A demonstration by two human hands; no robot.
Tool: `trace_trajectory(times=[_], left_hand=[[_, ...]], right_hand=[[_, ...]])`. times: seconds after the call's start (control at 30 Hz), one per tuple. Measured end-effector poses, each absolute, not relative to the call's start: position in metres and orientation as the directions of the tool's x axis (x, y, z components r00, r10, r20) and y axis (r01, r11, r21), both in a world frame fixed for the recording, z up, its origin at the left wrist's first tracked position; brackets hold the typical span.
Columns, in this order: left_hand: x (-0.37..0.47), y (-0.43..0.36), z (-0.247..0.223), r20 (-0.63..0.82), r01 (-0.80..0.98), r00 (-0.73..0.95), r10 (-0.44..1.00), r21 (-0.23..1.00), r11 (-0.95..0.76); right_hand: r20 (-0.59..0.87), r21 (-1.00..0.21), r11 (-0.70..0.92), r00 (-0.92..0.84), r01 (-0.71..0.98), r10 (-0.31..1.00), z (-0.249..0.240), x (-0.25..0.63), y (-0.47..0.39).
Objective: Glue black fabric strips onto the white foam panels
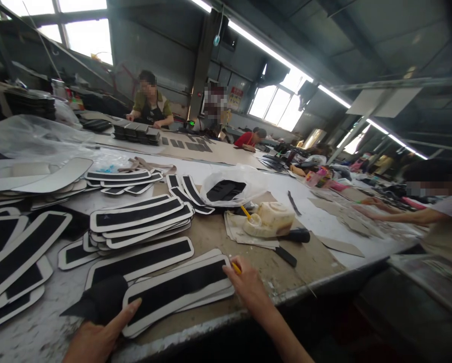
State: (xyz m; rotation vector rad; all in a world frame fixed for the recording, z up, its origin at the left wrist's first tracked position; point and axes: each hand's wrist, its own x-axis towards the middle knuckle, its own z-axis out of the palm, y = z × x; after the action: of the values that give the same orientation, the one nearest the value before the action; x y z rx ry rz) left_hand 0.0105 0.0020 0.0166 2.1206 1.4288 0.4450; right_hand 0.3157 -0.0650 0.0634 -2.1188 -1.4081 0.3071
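A long panel with a black middle and white border lies on similar panels at the table's near edge. My left hand is at its left end, thumb stretched onto the black part. Folded black material sits in that hand, which appears closed round it; the other fingers are hidden. At the panel's right end, my right hand touches the corner with its fingertips. A short yellow stick-like tool pokes out between its closed fingers; its other end is hidden.
Stacks of similar panels cover the left side. A crusted glue container with a yellow-handled brush stands on scraps beyond my right hand. A plastic bag holds black pieces. Several people work farther off, one at right.
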Motion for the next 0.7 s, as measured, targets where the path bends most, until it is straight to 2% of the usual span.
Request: trace_trajectory(times=[0.1, 0.13, 0.23, 0.3, 0.4, 0.47, 0.57, 0.7], left_hand=[[0.010, 0.002, 0.023, -0.044, 0.686, 0.361, 0.932, 0.690, -0.233], [0.012, 0.001, 0.029, -0.082, 0.663, 0.316, 0.945, 0.732, -0.158], [0.018, -0.001, 0.054, -0.300, 0.535, 0.029, 0.954, 0.810, 0.238], [0.020, -0.002, 0.070, -0.361, 0.399, -0.099, 0.927, 0.839, 0.369], [0.016, -0.004, 0.083, -0.305, 0.210, -0.094, 0.948, 0.924, 0.319], [0.012, -0.005, 0.087, -0.330, 0.144, -0.073, 0.941, 0.930, 0.337], [0.010, -0.008, 0.095, -0.389, 0.181, 0.001, 0.921, 0.906, 0.382], [0.017, -0.011, 0.105, -0.263, 0.216, -0.005, 0.965, 0.942, 0.258]], right_hand=[[-0.022, -0.683, -0.338, 0.444, 0.648, 0.896, 0.070, 0.324, -0.059], [-0.050, -0.706, -0.334, 0.427, 0.624, 0.903, 0.074, 0.325, -0.058], [-0.094, -0.777, -0.292, 0.356, 0.558, 0.930, 0.086, 0.329, -0.059], [-0.108, -0.805, -0.281, 0.336, 0.522, 0.936, 0.097, 0.331, -0.062], [-0.125, -0.831, -0.287, 0.344, 0.476, 0.931, 0.112, 0.334, -0.066], [-0.149, -0.848, -0.297, 0.340, 0.438, 0.929, 0.118, 0.334, -0.067], [-0.146, -0.851, -0.280, 0.312, 0.444, 0.939, 0.120, 0.330, -0.067], [-0.060, -0.830, -0.214, 0.299, 0.515, 0.952, 0.114, 0.317, -0.066]])
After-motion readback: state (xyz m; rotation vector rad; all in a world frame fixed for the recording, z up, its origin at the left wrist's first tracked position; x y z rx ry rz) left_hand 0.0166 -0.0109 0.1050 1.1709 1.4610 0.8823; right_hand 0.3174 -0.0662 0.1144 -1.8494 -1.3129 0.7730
